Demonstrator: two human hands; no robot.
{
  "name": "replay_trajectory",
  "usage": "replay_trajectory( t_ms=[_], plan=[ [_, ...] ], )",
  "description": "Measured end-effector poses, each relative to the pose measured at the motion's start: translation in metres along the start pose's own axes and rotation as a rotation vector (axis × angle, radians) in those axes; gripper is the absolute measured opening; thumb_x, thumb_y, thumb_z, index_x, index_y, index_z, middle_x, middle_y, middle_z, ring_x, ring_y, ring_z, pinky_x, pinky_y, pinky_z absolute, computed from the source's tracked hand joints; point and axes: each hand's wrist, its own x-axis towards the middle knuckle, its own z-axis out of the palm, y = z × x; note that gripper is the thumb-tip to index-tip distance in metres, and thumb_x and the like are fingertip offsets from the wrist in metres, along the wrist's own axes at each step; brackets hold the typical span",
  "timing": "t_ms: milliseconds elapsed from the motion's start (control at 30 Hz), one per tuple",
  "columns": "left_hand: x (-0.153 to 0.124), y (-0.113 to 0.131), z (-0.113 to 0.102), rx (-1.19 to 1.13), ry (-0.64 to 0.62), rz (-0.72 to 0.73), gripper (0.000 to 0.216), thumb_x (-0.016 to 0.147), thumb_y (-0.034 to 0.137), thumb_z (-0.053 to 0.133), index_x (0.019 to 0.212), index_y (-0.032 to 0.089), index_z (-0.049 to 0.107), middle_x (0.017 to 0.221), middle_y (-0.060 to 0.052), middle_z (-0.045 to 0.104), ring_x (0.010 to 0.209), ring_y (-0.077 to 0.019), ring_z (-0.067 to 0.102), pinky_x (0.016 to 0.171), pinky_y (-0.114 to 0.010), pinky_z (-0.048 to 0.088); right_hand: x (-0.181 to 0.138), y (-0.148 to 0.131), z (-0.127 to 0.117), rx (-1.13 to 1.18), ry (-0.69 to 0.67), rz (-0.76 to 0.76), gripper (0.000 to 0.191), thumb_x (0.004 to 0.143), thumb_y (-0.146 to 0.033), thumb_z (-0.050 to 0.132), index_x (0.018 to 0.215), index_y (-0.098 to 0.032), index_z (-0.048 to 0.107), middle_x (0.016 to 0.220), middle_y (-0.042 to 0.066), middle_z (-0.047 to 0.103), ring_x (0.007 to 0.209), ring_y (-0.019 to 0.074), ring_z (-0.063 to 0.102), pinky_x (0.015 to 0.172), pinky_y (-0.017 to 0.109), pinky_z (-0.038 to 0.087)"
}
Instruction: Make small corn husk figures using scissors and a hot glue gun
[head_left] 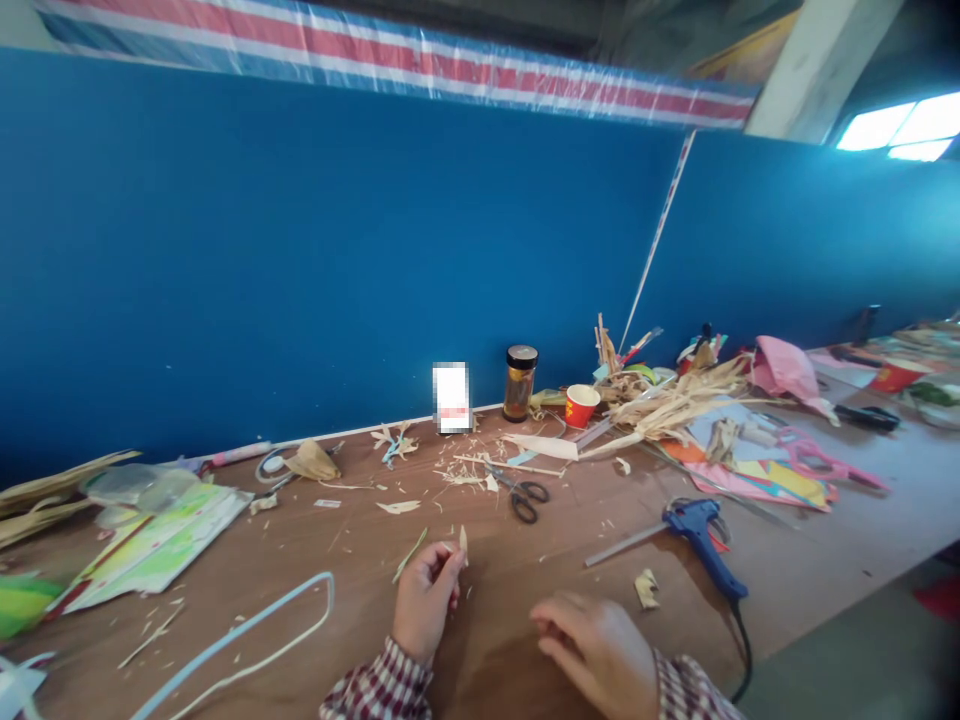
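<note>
My left hand (426,598) pinches a small pale strip of corn husk (463,545) upright between thumb and fingertips. A thin greenish husk strip (410,556) lies just beside its knuckles. My right hand (596,645) hovers low over the brown table, slightly blurred; its fingers are loosely curved with the thumb apart, and nothing shows between them. Beyond my hands lie black-handled scissors (525,495), near a heap of husk shreds (469,472). To the right rests a blue glue gun (701,545) with a glue stick in its back, and a crumpled husk scrap (646,590) close by.
Along the blue partition (322,250) stand a lidded jar (519,385) and a red paper cup (580,405). Dried husks (675,400), coloured paper (765,480) and pink scissors (825,462) crowd the right. A pale blue-white cord (247,625) loops at the left front.
</note>
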Motion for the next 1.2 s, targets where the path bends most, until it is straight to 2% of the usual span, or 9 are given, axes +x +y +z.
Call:
replay_trajectory(
  t_ms=[133,267,433,500,633,833,933,1067,1200],
  plan=[
    [-0.001,-0.001,0.001,0.021,-0.012,0.008,0.025,0.071,0.041,0.055,0.067,0.016,0.054,0.045,0.007,0.043,0.036,-0.0049,0.036,0.036,-0.016,0.029,-0.011,0.017,-0.018,-0.087,0.084,0.056,0.021,0.077,-0.019,0.049,0.095,-0.027,0.057,0.082,0.001,0.065,0.073,0.0157,0.06,0.066,0.024,0.042],
    [-0.003,0.004,0.002,-0.013,0.027,0.013,0.025,0.07,0.041,0.057,0.067,0.016,0.054,0.052,0.005,0.048,0.038,-0.0053,0.039,0.036,-0.016,0.031,-0.013,0.02,-0.038,-0.215,0.116,0.029,0.02,0.079,-0.021,0.049,0.096,-0.028,0.057,0.088,0.003,0.064,0.077,0.017,0.06,0.067,0.026,0.042],
    [-0.003,0.005,0.002,-0.043,0.051,0.032,0.023,0.068,0.04,0.059,0.069,0.016,0.055,0.054,0.005,0.049,0.04,-0.0056,0.041,0.037,-0.017,0.034,-0.022,0.023,-0.078,-0.381,0.228,0.018,0.02,0.082,-0.027,0.047,0.1,-0.026,0.056,0.092,0.005,0.063,0.082,0.017,0.059,0.07,0.026,0.043],
    [-0.001,0.002,0.002,-0.02,0.025,0.029,0.023,0.069,0.039,0.059,0.069,0.017,0.055,0.05,0.006,0.047,0.04,-0.0062,0.041,0.038,-0.017,0.035,-0.026,0.027,-0.095,-0.45,0.25,0.045,0.018,0.082,-0.027,0.045,0.097,-0.025,0.057,0.089,0.005,0.063,0.079,0.0172,0.059,0.068,0.027,0.043],
    [0.0,-0.003,0.001,0.026,0.009,0.012,0.024,0.07,0.041,0.057,0.073,0.017,0.056,0.053,0.004,0.052,0.043,-0.0078,0.044,0.04,-0.018,0.037,-0.017,0.037,-0.125,-0.622,0.264,0.159,0.019,0.085,-0.026,0.039,0.089,-0.024,0.057,0.085,0.004,0.063,0.073,0.0176,0.058,0.064,0.028,0.04],
    [-0.002,-0.003,-0.002,0.035,0.006,-0.016,0.025,0.069,0.041,0.058,0.074,0.017,0.056,0.054,0.005,0.052,0.044,-0.0079,0.044,0.04,-0.018,0.036,0.032,0.059,-0.162,-0.684,0.144,0.172,0.017,0.082,-0.024,0.041,0.082,-0.021,0.058,0.078,0.002,0.063,0.071,0.0139,0.057,0.062,0.023,0.037],
    [-0.001,-0.003,-0.002,0.024,-0.004,-0.01,0.024,0.068,0.04,0.059,0.074,0.017,0.056,0.054,0.005,0.051,0.044,-0.0079,0.044,0.04,-0.018,0.036,0.057,0.073,-0.172,-0.743,0.007,0.234,0.015,0.08,-0.026,0.045,0.081,-0.021,0.06,0.078,0.003,0.063,0.074,0.0155,0.057,0.065,0.024,0.036],
    [0.0,-0.003,-0.002,0.031,-0.009,-0.009,0.025,0.068,0.041,0.059,0.073,0.017,0.056,0.053,0.004,0.051,0.044,-0.0076,0.044,0.04,-0.017,0.035,0.084,0.087,-0.166,-0.783,-0.149,0.298,0.015,0.077,-0.024,0.049,0.085,-0.02,0.061,0.086,0.006,0.064,0.083,0.0193,0.056,0.068,0.026,0.036],
    [-0.001,-0.003,-0.002,0.051,-0.01,-0.014,0.026,0.068,0.042,0.059,0.072,0.017,0.056,0.049,0.005,0.049,0.042,-0.0076,0.043,0.04,-0.017,0.034,0.102,0.095,-0.143,-0.746,-0.241,0.29,0.016,0.074,-0.022,0.055,0.087,-0.017,0.062,0.09,0.008,0.064,0.086,0.0213,0.056,0.069,0.028,0.038]
  ],
)
